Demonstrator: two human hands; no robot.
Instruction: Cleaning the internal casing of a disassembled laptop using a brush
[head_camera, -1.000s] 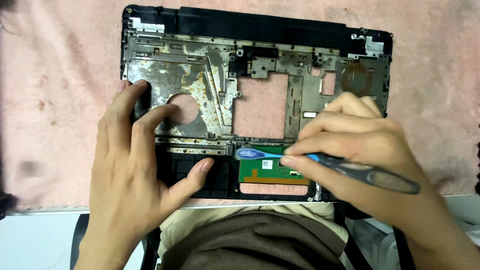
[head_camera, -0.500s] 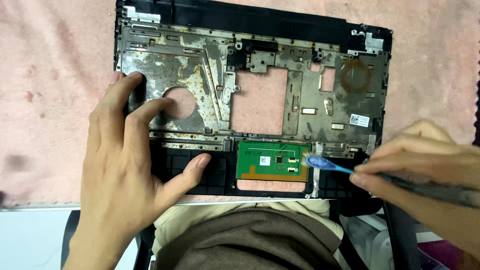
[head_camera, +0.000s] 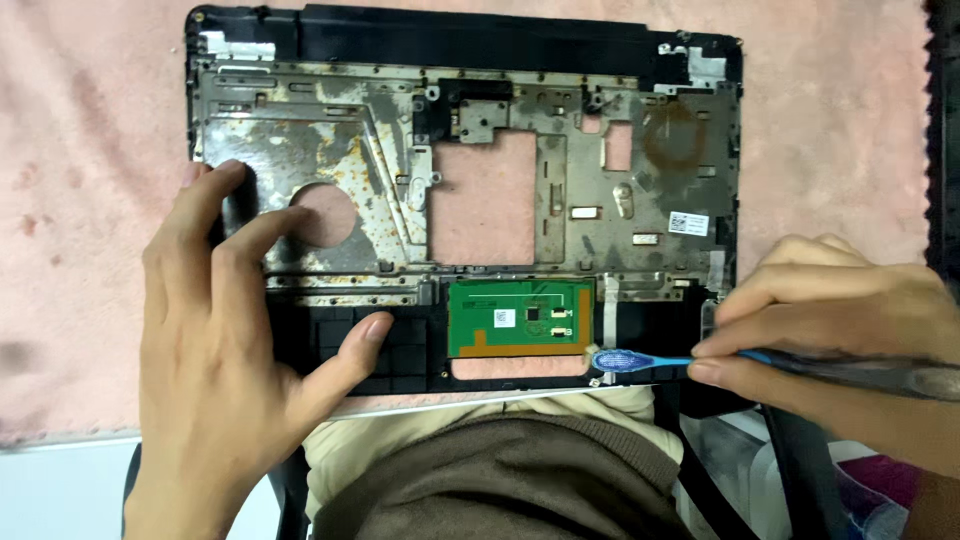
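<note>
While left hand (head_camera: 225, 340) stays spread flat on laptop palmrest frame (head_camera: 470, 200), right hand (head_camera: 840, 330), pinching blue toothbrush (head_camera: 640, 361), has pulled off green touchpad board (head_camera: 518, 320) to its right edge.

1 head view, looking straight down, close over laptop shell (head_camera: 470, 180)

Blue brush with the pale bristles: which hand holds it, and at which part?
The right hand pinches the blue brush on its handle, well behind the bristle head. The left hand holds nothing; it presses flat on the black laptop palm-rest frame.
</note>
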